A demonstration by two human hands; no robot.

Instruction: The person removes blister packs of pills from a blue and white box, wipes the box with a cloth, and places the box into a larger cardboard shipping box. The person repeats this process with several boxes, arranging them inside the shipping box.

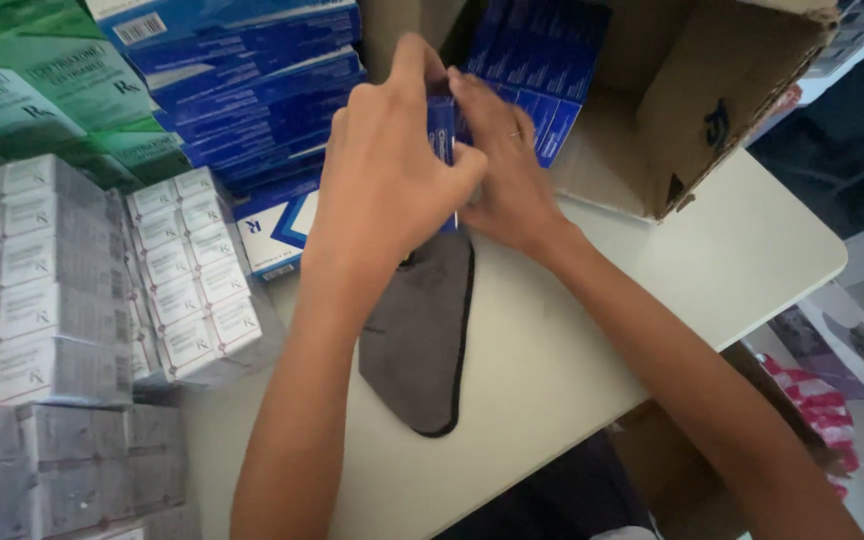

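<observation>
- The left hand (387, 165) and the right hand (507, 170) meet above the tabletop (592, 330), both closed around a small blue carton (441, 135) held upright between them, fingers pinching its sides.
- Just below the hands, a grey cloth (420, 335) with a dark border lies flat on the tabletop.
- Right of the hands the tabletop is bare up to its rounded corner and near edge; that is the widest open room.
- Just beyond the hands an open cardboard box (712, 100) lies tipped on its side, with rows of blue cartons (542, 70) inside.
- Left of the left hand, a stack of blue and white flat boxes (252, 90) crowds close.
- Farther left sit green packages (22, 90), then wrapped bundles of white cartons (52, 280), which fill that side.
</observation>
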